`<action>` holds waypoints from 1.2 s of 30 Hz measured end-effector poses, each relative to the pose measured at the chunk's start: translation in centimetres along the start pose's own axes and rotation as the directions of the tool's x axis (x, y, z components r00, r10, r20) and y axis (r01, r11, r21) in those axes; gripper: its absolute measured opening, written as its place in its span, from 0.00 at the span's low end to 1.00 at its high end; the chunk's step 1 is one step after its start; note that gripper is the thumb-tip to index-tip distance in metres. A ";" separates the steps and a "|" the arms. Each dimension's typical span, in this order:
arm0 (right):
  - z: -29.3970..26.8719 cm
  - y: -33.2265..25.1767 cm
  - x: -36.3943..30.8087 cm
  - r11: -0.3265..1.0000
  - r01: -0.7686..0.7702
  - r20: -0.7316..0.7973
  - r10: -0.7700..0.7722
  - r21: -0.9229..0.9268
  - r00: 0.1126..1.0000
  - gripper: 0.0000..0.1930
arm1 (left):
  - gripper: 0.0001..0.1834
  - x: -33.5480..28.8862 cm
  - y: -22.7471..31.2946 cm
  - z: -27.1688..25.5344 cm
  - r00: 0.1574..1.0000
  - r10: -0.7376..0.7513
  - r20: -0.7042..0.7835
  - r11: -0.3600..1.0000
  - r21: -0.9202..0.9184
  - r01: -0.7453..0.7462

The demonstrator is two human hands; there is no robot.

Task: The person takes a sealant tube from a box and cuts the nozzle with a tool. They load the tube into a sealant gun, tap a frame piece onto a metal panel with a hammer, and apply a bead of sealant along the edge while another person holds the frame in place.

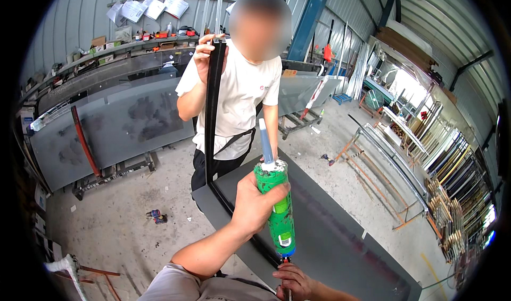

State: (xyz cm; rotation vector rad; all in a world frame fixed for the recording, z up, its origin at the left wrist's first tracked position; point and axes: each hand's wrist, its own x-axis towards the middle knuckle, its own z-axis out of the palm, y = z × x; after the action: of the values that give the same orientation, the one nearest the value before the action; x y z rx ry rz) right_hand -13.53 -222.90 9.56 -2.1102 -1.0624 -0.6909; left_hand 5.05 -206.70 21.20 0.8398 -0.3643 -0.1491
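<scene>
A green caulking gun (282, 227), smeared with dried white and dark sealant, stands nearly upright before me with its pale nozzle (266, 141) pointing up. My left hand (252, 202) is wrapped round the upper barrel. Lower down, my right hand (295, 281) closes on the handle end below the blue cap; part of that grip is hidden. Behind and under the gun lies a large dark grey panel (330, 232). A black profile (214, 99) rises at its far left corner, and another black strip runs along the panel's left edge toward me.
Across the panel, a co-worker (242, 93) in a white shirt steadies the upright profile with one hand. A cordless drill (156, 216) lies on the floor at left. Large sheets (117, 125) lean behind. Metal racks (383, 168) and stacked profiles (452, 200) line the right.
</scene>
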 end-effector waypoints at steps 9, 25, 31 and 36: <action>-0.1 0.5 -1.5 0.998 0.010 0.057 -0.014 0.059 0.998 0.14 | 0.08 -0.9 0.2 1.1 0.997 0.046 -0.059 0.996 0.081 -0.041; -0.8 -1.0 0.2 0.999 0.046 0.102 -0.049 0.025 0.994 0.11 | 0.12 -1.7 -0.4 1.0 0.994 0.100 -0.054 0.995 0.001 -0.100; -0.8 -0.5 -0.8 0.998 0.066 0.065 -0.067 0.015 0.996 0.12 | 0.11 -1.9 -0.3 1.5 0.992 0.100 -0.073 0.993 -0.056 -0.104; -1.0 -0.8 -1.4 0.997 0.068 0.065 -0.069 0.024 0.995 0.14 | 0.12 -2.4 -0.9 1.6 0.993 0.093 -0.075 0.993 -0.065 -0.098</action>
State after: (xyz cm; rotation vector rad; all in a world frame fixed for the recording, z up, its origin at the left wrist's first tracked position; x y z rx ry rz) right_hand -15.06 -223.95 9.48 -2.0992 -1.1779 -0.6433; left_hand 2.27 -207.75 20.91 0.7565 -0.3295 -0.0417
